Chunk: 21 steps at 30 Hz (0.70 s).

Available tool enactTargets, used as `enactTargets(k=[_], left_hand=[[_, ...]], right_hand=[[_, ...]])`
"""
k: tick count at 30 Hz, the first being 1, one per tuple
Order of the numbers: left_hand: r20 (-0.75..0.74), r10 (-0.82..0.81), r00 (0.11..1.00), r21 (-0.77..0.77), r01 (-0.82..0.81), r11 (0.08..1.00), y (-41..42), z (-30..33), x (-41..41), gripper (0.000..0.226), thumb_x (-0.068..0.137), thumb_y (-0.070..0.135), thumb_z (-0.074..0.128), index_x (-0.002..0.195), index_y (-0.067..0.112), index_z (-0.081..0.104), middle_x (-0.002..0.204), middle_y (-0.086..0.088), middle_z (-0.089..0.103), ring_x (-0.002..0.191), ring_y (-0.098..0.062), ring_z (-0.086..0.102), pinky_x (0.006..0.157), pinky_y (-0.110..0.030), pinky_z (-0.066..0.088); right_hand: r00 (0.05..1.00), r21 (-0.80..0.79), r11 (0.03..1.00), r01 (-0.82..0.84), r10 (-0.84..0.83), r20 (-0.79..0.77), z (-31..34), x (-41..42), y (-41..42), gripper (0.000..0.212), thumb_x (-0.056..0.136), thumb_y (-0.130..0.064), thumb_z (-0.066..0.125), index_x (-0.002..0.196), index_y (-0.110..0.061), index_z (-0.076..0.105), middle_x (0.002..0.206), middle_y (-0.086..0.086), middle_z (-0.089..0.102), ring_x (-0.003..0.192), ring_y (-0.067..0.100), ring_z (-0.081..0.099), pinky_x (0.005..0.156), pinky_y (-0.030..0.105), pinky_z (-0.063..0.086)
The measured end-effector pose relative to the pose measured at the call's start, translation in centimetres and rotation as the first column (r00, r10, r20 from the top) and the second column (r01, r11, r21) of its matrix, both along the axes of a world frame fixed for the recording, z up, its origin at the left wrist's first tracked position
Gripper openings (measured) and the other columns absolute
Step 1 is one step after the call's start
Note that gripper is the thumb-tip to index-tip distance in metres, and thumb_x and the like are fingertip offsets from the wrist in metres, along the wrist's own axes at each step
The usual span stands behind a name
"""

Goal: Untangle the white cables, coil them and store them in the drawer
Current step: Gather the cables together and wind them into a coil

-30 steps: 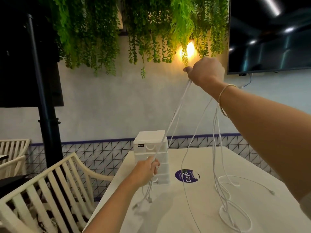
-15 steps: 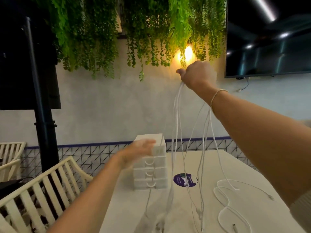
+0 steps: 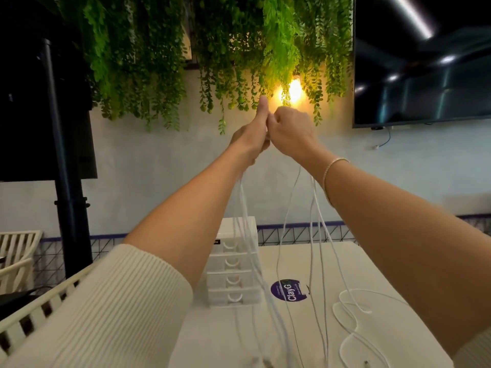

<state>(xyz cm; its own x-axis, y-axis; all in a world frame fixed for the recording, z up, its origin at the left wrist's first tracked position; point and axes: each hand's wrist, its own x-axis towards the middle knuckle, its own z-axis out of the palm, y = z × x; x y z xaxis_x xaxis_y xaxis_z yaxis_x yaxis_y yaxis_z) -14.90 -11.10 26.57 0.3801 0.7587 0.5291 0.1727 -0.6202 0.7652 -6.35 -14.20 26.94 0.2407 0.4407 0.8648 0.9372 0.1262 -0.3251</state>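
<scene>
Several white cables [image 3: 320, 235] hang from my two raised hands down to the white table [image 3: 313, 261]. My left hand [image 3: 252, 134] grips one bundle of strands, thumb pointing up. My right hand [image 3: 291, 131] is closed around the other strands and touches the left hand. Loose cable loops [image 3: 350, 309] lie on the table at the right. A small white drawer unit [image 3: 233, 264] with several shut drawers stands on the table below my left forearm.
A purple round sticker [image 3: 288, 290] marks the table top. A white slatted chair [image 3: 34, 306] stands at the left, a black pole [image 3: 63, 181] behind it. Green plants [image 3: 212, 49] hang above, and a dark screen [image 3: 422, 62] is on the wall at right.
My left hand let go of the cables low by the drawer unit, rose, and now grips the strands right beside my right hand. The cables hang straighter.
</scene>
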Motion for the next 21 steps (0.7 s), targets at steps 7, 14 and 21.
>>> enactTargets(k=[7,14,21], left_hand=[[0.342,0.173,0.924,-0.156,-0.126,0.980,2.8,0.4,-2.3,0.033,0.078,0.048,0.067,0.074,0.017,0.057,0.061,0.003,0.039,0.048,-0.011,0.033,0.048,-0.020,0.033],[0.446,0.363,0.818,-0.245,-0.279,0.929,4.6,0.2,-3.8,0.027,0.083,0.029,0.062,0.101,0.010,0.055,0.095,-0.007,0.052,0.075,-0.019,0.049,0.062,-0.031,0.046],[0.543,0.416,0.729,-0.306,-0.290,0.907,5.2,0.7,-5.1,0.033,0.081,0.026,0.058,0.108,0.007,0.055,0.108,-0.012,0.059,0.088,-0.025,0.056,0.073,-0.035,0.046]], right_hand=[[0.692,-0.033,0.733,-0.680,0.625,-0.361,-5.6,1.8,-2.2,0.023,0.092,-0.026,0.055,0.074,-0.014,0.047,0.058,-0.002,0.046,0.048,0.009,0.037,0.046,0.020,0.031],[0.792,-0.216,0.777,-0.591,0.507,-0.341,-14.6,3.1,-2.1,0.013,0.092,-0.021,0.054,0.081,-0.026,0.054,0.065,-0.008,0.054,0.055,-0.001,0.048,0.058,0.014,0.040],[0.935,-0.385,0.860,-0.336,0.254,-0.249,-23.5,7.1,-1.1,0.025,0.095,-0.019,0.050,0.073,-0.031,0.048,0.069,-0.017,0.056,0.064,-0.003,0.051,0.059,0.009,0.042]])
